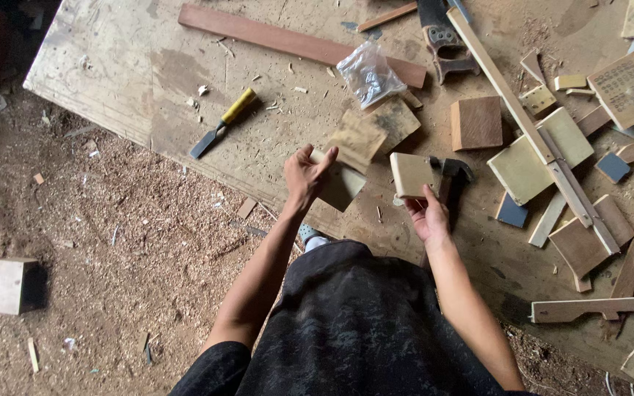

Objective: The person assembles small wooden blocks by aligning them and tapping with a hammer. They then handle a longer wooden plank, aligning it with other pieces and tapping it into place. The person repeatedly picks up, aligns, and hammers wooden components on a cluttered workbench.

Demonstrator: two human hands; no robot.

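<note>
Much of a cluttered workbench stays out of sight

The handsaw (443,40) blade runs off the top edge; the hammer (450,176) handle is hidden behind the right hand (427,214) and its pale wood block (411,174). The contents of the clear plastic bag (368,73) are too small to tell. Marked boards (629,88) at right are cut by the frame, and the person's legs hide the plywood bench (111,51) front edge.
</note>
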